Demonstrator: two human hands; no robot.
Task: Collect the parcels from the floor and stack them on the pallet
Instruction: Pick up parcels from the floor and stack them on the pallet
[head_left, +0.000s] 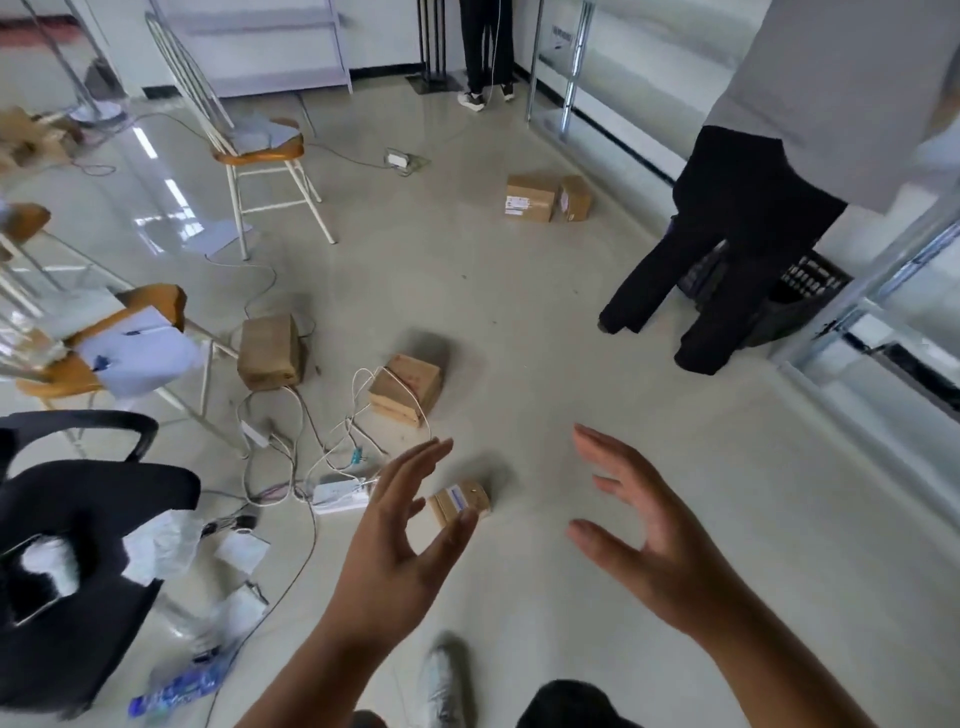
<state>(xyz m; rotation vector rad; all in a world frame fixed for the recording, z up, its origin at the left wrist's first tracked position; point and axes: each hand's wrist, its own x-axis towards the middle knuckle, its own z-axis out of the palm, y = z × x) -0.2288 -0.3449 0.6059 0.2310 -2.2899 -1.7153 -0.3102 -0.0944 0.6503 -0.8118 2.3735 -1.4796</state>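
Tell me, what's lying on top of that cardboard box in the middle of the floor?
A white cable loops over the middle parcel, running down to the tangle beside it. Nothing else sits on it; its underside is hidden.

Left hand (387, 540) and right hand (644, 535) outstretched; palms facing, fingers spread.

White power strip (340, 496) on the floor w/ tangled cables (332, 436) running off it. Far behind it, wooden-seat chair (260, 150); just left, black office chair (78, 545). Well to the right, a person in black trousers (727, 249) stands.
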